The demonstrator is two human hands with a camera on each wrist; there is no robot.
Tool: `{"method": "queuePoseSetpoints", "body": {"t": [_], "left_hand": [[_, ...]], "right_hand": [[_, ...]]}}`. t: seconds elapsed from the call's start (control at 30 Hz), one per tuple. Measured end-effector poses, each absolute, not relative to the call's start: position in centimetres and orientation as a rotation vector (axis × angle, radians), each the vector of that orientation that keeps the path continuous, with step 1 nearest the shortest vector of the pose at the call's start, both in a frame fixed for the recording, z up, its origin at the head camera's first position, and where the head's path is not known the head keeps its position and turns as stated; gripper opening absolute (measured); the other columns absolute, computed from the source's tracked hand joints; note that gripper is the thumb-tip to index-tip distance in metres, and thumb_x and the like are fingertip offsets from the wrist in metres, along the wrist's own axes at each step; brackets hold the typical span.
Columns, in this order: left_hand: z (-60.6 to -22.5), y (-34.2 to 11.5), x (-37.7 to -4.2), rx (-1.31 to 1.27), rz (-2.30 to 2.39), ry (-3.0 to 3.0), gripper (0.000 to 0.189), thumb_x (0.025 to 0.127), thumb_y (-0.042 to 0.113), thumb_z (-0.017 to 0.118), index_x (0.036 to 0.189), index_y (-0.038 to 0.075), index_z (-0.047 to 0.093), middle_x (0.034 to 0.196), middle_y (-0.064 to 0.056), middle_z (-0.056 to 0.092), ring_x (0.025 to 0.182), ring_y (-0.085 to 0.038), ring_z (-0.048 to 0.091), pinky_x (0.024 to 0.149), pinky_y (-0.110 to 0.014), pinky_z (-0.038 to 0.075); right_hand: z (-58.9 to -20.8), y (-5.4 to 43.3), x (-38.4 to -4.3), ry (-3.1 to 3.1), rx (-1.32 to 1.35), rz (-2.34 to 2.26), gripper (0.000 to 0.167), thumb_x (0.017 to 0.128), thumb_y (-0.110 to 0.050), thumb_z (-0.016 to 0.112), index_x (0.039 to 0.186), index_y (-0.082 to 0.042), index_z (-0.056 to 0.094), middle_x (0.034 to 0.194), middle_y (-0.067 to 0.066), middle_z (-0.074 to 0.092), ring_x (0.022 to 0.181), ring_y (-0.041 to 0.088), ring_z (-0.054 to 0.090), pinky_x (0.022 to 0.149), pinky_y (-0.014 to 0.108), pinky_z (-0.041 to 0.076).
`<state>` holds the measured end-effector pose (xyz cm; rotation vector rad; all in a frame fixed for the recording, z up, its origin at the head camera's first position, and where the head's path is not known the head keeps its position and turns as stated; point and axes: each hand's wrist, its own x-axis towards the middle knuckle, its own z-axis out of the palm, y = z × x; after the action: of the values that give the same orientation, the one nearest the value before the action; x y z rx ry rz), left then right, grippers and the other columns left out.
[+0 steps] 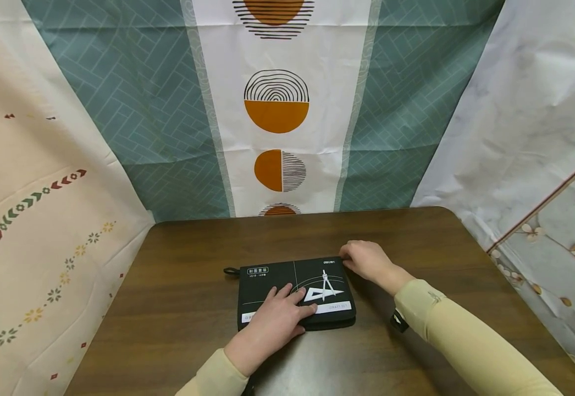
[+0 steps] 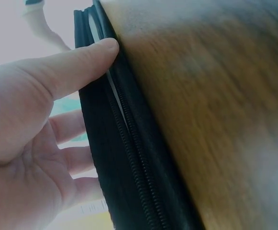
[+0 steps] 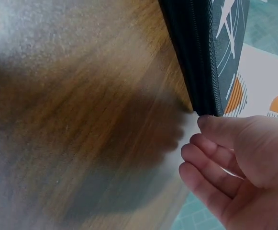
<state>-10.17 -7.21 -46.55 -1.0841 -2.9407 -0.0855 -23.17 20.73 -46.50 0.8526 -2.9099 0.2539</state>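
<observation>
A black zippered drawing-set case [image 1: 270, 283], printed with a compass and a set square, lies flat on the wooden table. My left hand [image 1: 277, 324] rests on its near part, fingers spread over the cover. In the left wrist view, the thumb of that hand [image 2: 28, 105] presses the zippered side, where a pale gap shows between the zipper's teeth [image 2: 122, 112]. At the far right corner, my right hand [image 1: 369, 261] has thumb and bent fingers together at the zipper. The right wrist view shows this hand [image 3: 239, 158] pinching there; its fingertips hide the zipper pull.
A short black strap loop [image 1: 231, 271] sticks out from the case's left side. Wooden table [image 1: 183, 308] surrounds the case. Patterned cloths hang behind the table [image 1: 391, 110] and on both sides. A dark band [image 1: 399, 321] sits below the right wrist.
</observation>
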Motion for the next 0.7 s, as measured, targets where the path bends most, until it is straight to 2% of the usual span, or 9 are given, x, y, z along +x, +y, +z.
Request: {"method": "queuePoseSetpoints", "body": {"t": [0.43,0.7], "left_hand": [[-46.78,-7.33,-10.34,-1.095,-0.094,-2.927,0.050,0.096,0.034,0.089,0.144,0.036,0.075,0.155,-0.011,0.065,0.140,-0.043,0.061,0.109,-0.065,0.054],[-46.57,-7.35,-10.20,-1.095,-0.096,-2.928,0.051,0.095,0.034,0.089,0.144,0.036,0.075,0.155,-0.010,0.065,0.141,-0.042,0.061,0.109,-0.065,0.054]], "right_hand": [[-46.60,20.57,-23.62,-2.917,0.884,0.212,0.006,0.094,-0.007,0.088,0.098,-0.008,0.084,0.095,0.006,0.080,0.089,0.026,0.077,0.081,0.048,0.064],[-46.68,20.54,-23.75,-2.932,0.861,0.196,0.006,0.095,-0.007,0.086,0.101,-0.007,0.085,0.099,0.008,0.082,0.092,0.027,0.078,0.085,0.049,0.065]]}}
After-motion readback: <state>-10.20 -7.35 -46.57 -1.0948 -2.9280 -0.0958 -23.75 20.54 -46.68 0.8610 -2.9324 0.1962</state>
